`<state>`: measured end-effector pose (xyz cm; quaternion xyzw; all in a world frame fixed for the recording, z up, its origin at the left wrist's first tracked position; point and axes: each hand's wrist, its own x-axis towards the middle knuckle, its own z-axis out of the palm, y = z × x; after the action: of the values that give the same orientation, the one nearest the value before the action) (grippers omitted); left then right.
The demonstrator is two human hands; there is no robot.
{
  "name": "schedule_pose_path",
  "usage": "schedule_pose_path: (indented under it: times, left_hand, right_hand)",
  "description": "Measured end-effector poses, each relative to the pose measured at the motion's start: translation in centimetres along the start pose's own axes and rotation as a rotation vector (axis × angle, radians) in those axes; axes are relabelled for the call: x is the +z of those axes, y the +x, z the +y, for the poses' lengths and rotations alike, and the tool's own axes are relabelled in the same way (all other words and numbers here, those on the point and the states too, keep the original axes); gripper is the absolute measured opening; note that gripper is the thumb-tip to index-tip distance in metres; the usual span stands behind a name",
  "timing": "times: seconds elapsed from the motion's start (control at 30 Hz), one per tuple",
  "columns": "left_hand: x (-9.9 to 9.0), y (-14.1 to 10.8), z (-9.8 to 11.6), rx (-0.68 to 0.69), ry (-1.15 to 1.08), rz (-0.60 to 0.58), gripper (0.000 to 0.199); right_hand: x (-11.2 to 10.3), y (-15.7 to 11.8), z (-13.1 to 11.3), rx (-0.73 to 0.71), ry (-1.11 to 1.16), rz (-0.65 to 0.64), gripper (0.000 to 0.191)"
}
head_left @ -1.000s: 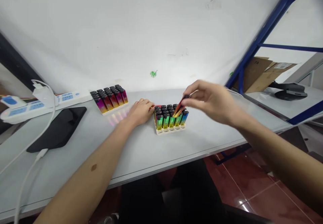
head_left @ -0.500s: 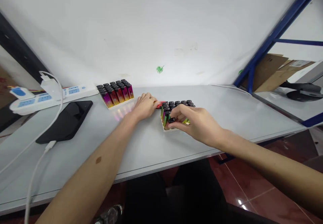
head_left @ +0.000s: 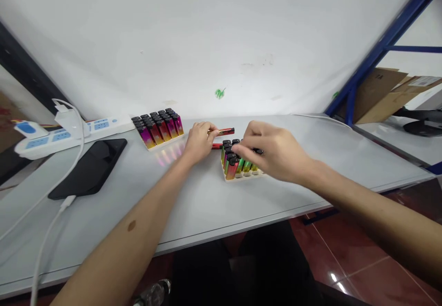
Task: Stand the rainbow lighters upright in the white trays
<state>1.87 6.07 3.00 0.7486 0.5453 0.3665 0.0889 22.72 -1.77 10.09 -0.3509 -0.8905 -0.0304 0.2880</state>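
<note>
My left hand pinches a red lighter between thumb and fingers, with its dark end pointing right. A second red lighter lies on the table beside that hand, partly covered by it. My right hand is above a white rack of upright lighters with black tops. Its thumb stands off from the curled fingers, and no lighter shows between them. At the rack's front left corner stands a red lighter. Some front slots beside it hold nothing. My right hand hides the rack's right part.
Another rack of purple, red and yellow lighters stands back left. A black phone with a white cable lies at left, near a white power strip. A white wall closes the back; a blue frame stands right.
My right hand has let go of the lighter at the rack's front left corner and risen slightly. My left hand has lifted a red lighter a little.
</note>
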Motion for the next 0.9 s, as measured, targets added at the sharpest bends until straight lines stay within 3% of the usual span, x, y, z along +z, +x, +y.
schedule_pose_path:
  times: [0.13,0.33,0.43,0.53,0.63,0.73,0.9]
  left_hand:
    - [0.1,0.0,0.6,-0.06,-0.22,0.039,0.021]
    - [0.3,0.0,1.7,-0.074,-0.34,-0.006,0.024]
    - [0.2,0.0,1.6,-0.036,-0.253,-0.027,0.031]
    - [0.0,0.0,0.5,0.078,0.014,-0.066,0.034]
    - [-0.1,-0.1,-0.8,0.134,0.288,-0.23,0.029]
    - [-0.3,-0.1,-1.6,0.144,0.371,-0.305,0.021]
    - [-0.4,-0.1,-1.4,0.098,0.336,-0.251,0.012]
  right_hand:
    - [0.3,2.2,3.7,0.171,0.113,0.141,0.024]
    - [2.5,4.0,8.3,0.398,0.58,-0.111,0.028]
    - [3.3,3.8,9.4,0.452,0.862,-0.004,0.026]
    - [3.7,3.1,10.5,0.543,1.096,0.182,0.027]
    - [3.9,1.9,11.7,0.678,1.244,0.28,0.025]
    - [4.4,0.5,12.4,0.808,1.292,0.291,0.024]
    - [5.0,-0.9,12.3,0.845,1.239,0.127,0.022]
